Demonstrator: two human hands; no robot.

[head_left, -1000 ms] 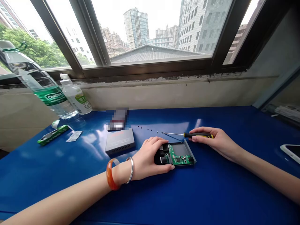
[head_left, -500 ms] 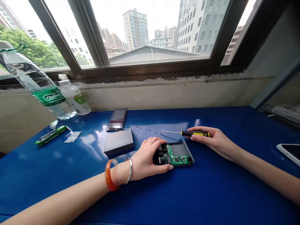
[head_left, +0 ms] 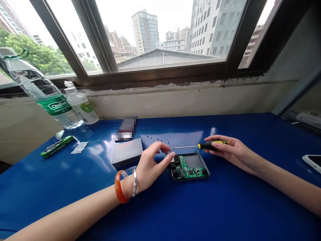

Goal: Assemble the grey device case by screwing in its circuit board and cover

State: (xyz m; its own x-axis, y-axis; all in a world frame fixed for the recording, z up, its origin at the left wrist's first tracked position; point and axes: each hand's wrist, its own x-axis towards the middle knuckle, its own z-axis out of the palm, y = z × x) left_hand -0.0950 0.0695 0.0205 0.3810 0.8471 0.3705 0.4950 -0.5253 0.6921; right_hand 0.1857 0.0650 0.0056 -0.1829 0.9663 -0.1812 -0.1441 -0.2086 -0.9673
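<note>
My right hand (head_left: 230, 150) is closed around the black and yellow handle of a screwdriver (head_left: 209, 145). Its thin shaft points left, and a small dark speck, perhaps a screw, shows at the tip. My left hand (head_left: 154, 164) is near that tip, thumb and forefinger apart with nothing visible between them. Below the shaft lies an uncovered metal case with a green circuit board (head_left: 192, 171) inside; my left thumb overlaps its upper left corner, and whether they touch I cannot tell. Several tiny screws (head_left: 158, 139) lie in a loose row behind my left hand.
A grey metal box (head_left: 127, 153) sits left of my left hand, with a blurred dark item (head_left: 126, 129) behind it. Farther left are a green wrapper (head_left: 57, 146), a white packet (head_left: 79, 147) and two bottles (head_left: 84, 107). A white phone (head_left: 312, 160) lies at the right edge.
My left hand has let go of the case with the circuit board and risen toward the screwdriver tip. The screwdriver has shifted slightly right and down in the picture, still held by my right hand.
</note>
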